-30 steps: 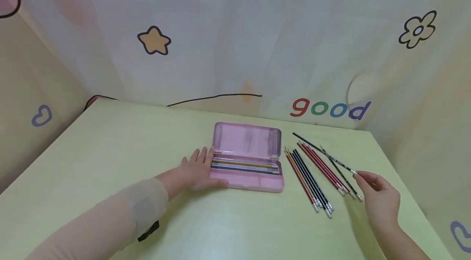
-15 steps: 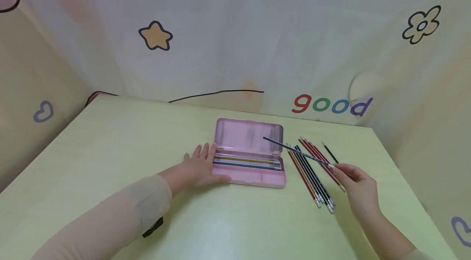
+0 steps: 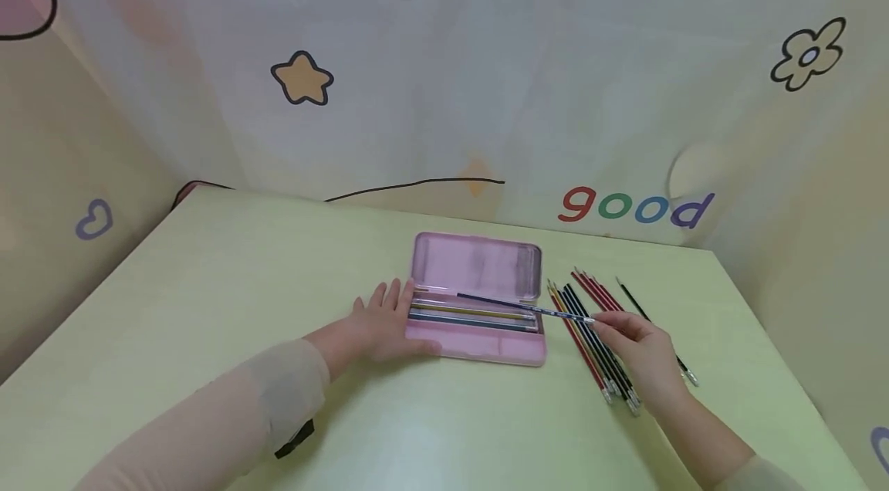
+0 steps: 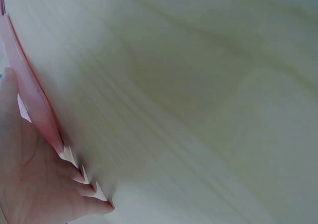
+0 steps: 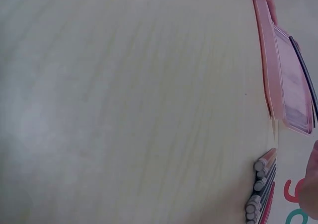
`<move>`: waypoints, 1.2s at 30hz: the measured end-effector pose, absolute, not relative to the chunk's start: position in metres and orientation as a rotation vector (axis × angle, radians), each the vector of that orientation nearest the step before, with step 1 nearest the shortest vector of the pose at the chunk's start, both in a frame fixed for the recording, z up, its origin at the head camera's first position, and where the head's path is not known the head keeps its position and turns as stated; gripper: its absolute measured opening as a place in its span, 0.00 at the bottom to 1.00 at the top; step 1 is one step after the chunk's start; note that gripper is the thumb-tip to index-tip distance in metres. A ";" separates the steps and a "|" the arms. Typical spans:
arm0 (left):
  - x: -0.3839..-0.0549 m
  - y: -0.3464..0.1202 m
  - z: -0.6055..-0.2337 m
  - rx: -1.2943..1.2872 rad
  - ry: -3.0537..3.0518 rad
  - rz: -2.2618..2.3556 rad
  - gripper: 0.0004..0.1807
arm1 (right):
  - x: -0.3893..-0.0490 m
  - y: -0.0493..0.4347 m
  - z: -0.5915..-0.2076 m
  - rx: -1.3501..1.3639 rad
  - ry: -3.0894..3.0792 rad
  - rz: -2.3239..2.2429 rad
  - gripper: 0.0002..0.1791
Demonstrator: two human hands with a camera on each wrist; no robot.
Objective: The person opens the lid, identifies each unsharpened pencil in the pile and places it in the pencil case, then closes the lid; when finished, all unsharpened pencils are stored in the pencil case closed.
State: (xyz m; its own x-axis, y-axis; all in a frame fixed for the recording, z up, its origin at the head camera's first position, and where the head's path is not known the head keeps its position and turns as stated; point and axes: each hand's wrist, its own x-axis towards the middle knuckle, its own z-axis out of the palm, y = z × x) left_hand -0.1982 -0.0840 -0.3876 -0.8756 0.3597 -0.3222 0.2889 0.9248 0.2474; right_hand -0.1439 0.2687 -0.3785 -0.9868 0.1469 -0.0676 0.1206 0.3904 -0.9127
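An opened pink pencil case lies on the table, its lid leaning back. Inside, a yellow pencil and blue-grey pencils lie lengthwise. My left hand rests against the case's left end, fingers spread and straight, thumb along the front edge; the left wrist view shows the palm beside the pink wall. Between thumb and fingertips, my right hand pinches a dark patterned pencil by its metal-capped end. The pencil's other end reaches over the case, near the hinge.
Right of the case lies a fan of red, yellow and black pencils. More red pencils lie behind the right hand, and a dark pencil lies farthest right. A printed curtain hangs behind the table.
My right hand has carried the dark pencil leftward from above the loose pencils, so its far end is now over the case. The left hand has stayed against the case.
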 end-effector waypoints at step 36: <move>-0.198 -0.080 -0.389 0.499 2.739 0.228 0.63 | -0.168 0.221 -0.384 -0.180 -2.658 1.729 0.15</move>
State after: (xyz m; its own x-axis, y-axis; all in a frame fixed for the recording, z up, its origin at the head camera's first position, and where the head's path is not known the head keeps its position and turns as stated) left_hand -0.1984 -0.0797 -0.3892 -0.8781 0.3677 -0.3061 0.3121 0.9252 0.2159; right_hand -0.1682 0.2210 -0.3842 -0.9929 0.0761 -0.0909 0.1140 0.4008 -0.9090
